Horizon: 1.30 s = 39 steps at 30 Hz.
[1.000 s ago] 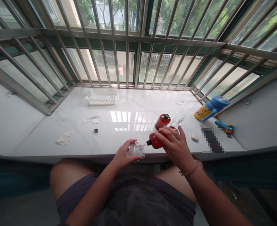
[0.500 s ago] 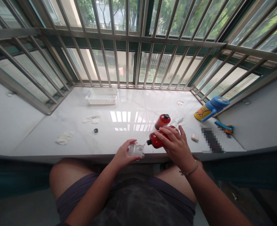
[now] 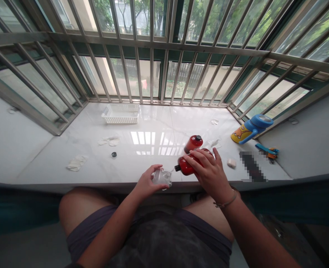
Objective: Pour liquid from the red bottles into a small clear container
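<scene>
My right hand [image 3: 210,172] is wrapped round a red bottle [image 3: 185,167] tipped on its side, its dark open neck pointing left. The neck sits at the mouth of a small clear container [image 3: 162,177] that my left hand [image 3: 146,184] grips near the front edge of the white marble sill [image 3: 142,149]. A second red bottle [image 3: 193,143] with a black cap stands upright just behind the tipped one. A small black cap [image 3: 114,155] lies on the sill to the left.
A white plastic basket [image 3: 121,114] sits at the back left. White pads [image 3: 76,163] lie at the left. A blue and yellow cup [image 3: 250,129] lies at the right, with scissors [image 3: 267,150] beyond it. Metal window bars [image 3: 153,74] close off the back.
The hands and bottle have barely shifted; the clear container has tilted slightly in my left hand.
</scene>
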Tool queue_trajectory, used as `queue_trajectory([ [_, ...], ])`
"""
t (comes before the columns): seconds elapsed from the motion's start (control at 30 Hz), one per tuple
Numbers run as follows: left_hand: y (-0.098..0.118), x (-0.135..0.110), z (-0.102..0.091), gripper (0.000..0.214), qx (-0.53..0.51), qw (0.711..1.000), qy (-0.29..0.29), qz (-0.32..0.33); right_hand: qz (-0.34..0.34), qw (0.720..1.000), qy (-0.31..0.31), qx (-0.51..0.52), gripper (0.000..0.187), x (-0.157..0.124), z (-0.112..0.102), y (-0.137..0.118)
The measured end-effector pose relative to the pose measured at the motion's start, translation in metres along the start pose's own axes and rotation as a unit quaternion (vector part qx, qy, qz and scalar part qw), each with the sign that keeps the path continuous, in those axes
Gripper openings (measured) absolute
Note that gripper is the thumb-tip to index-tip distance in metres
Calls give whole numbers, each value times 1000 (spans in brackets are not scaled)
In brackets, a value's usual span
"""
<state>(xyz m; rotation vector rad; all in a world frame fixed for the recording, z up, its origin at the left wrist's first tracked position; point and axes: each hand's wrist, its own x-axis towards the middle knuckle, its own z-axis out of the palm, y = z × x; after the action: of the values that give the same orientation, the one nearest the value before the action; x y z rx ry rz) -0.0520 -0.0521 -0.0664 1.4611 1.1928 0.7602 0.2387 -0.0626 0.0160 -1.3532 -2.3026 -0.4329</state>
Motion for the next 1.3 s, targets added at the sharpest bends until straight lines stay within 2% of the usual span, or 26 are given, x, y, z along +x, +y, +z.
queue_trajectory([
  [1.3, -2, 1, 2, 83, -21, 1000, 1, -2, -16, 1000, -9, -7, 62, 5, -5, 1],
])
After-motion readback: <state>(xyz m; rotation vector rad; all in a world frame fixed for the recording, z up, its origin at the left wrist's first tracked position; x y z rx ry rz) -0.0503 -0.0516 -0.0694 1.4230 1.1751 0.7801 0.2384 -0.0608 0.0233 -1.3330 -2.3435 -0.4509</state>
